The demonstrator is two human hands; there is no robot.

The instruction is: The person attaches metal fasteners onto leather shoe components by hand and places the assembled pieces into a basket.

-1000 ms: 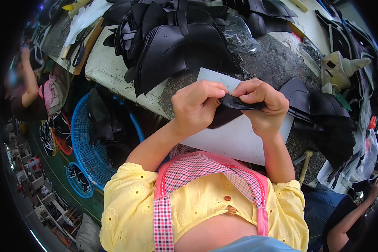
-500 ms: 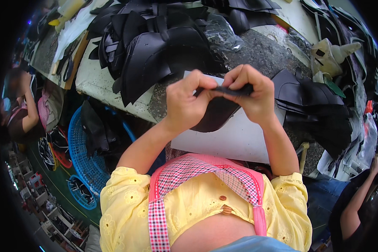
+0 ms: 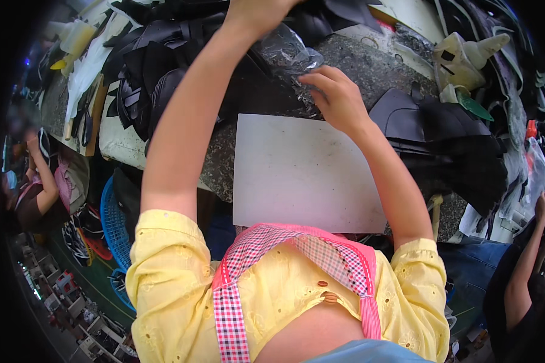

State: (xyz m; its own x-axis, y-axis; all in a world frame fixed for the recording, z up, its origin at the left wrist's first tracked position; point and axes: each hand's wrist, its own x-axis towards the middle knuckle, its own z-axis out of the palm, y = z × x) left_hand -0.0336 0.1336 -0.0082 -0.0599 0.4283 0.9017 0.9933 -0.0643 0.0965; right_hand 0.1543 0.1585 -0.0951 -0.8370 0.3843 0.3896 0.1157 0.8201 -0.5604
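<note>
My left hand (image 3: pixel 259 13) reaches far over the table to the top edge of the picture, beside stacked black leather pieces; its fingers are mostly cut off from view. Below and to its right, my right hand (image 3: pixel 339 100) hovers with fingers loosely bent and apart, holding nothing. Its fingertips are next to a crumpled clear plastic bag (image 3: pixel 292 51). Directly before me lies a white sheet (image 3: pixel 303 172) with nothing on it but small dark specks. A large pile of black leather pieces (image 3: pixel 157 66) is at the far left, partly behind my left forearm.
Another stack of black leather pieces (image 3: pixel 433 121) lies on the right. Behind it stands a whitish plastic bottle (image 3: pixel 463 60) with a spout. A blue basket (image 3: pixel 114 224) is on the floor at left. Other people (image 3: pixel 36 193) are at the left and right rims.
Both hands held a black leather piece over the white sheet. They have separated and moved away from me, the left to the top edge. The piece is gone from above the sheet.
</note>
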